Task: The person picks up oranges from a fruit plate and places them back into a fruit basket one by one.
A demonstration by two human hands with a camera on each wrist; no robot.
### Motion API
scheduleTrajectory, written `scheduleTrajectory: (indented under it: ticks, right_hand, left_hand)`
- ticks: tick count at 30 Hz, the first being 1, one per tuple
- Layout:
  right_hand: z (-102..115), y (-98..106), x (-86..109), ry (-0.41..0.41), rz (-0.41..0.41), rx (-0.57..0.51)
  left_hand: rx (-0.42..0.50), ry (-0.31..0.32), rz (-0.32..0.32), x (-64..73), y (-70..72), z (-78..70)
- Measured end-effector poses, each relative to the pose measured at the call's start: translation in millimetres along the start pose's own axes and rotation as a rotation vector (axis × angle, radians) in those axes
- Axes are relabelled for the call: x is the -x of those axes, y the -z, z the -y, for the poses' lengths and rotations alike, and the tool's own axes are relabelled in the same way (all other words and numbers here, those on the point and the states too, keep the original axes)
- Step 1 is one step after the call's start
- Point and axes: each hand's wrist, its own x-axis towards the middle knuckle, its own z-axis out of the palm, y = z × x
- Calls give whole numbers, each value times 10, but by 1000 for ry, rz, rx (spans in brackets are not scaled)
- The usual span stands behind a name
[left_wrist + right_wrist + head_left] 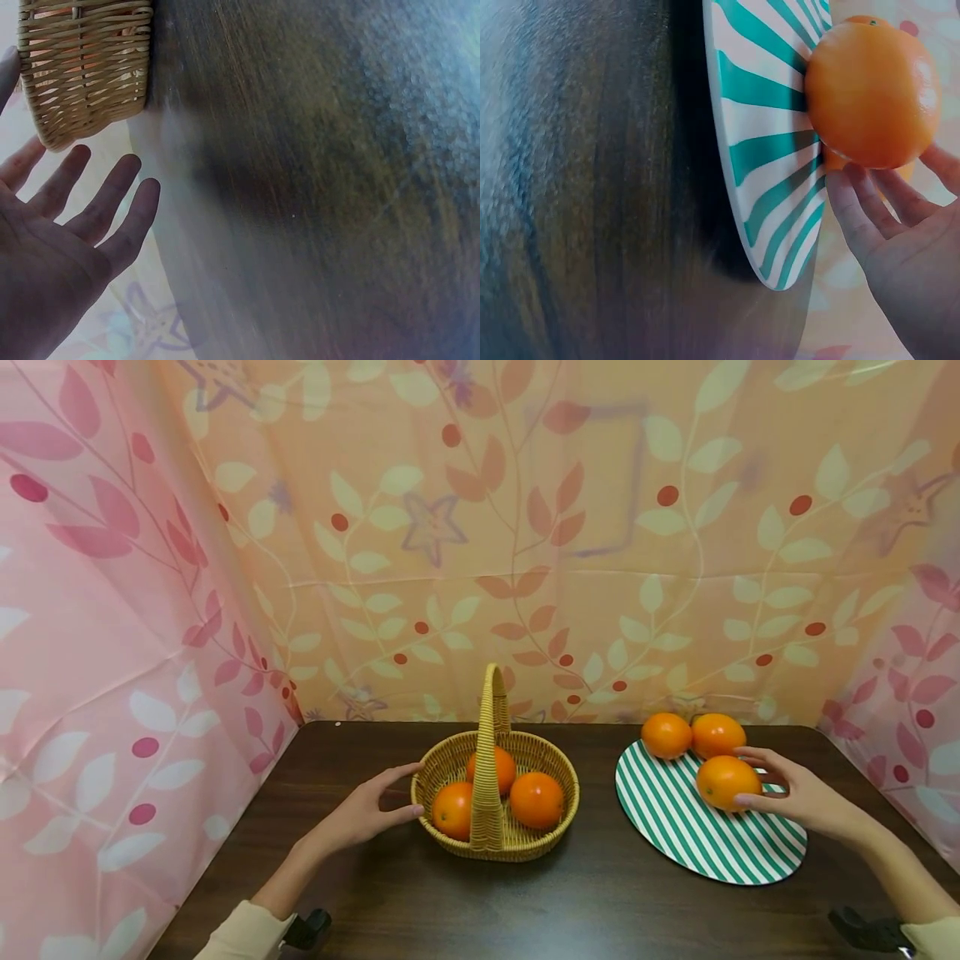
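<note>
A wicker basket (558, 752) with an upright arched handle stands mid-table and holds three oranges, one of them an orange (536, 800) at its right side. My left hand (363, 810) is at the basket's left rim, thumb and fingers spread; in the left wrist view its fingers are loosely extended beside the woven wall (90, 82). To the right, my right hand (798, 793) holds an orange (726, 782) between thumb and fingers, over a green-and-white striped oval board (742, 856). The right wrist view has the fingertips against this orange (874, 94).
Two more oranges, a left one (666, 735) and a right one (717, 735), sit side by side at the board's far edge. Everything rests on a dark wooden table (600, 902). Leaf-patterned curtains (480, 543) hang behind and at both sides.
</note>
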Motion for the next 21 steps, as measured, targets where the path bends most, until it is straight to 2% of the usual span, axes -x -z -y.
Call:
scheduleTrajectory:
  ticks: [7, 21]
  right_hand:
    - [-12, -36, -52, -35, -13, 21]
    - [36, -9, -7, -19, -44, -2]
  left_hand:
    - [-6, 5, 5, 7, 4, 2]
    - [-13, 20, -2, -6, -9, 34]
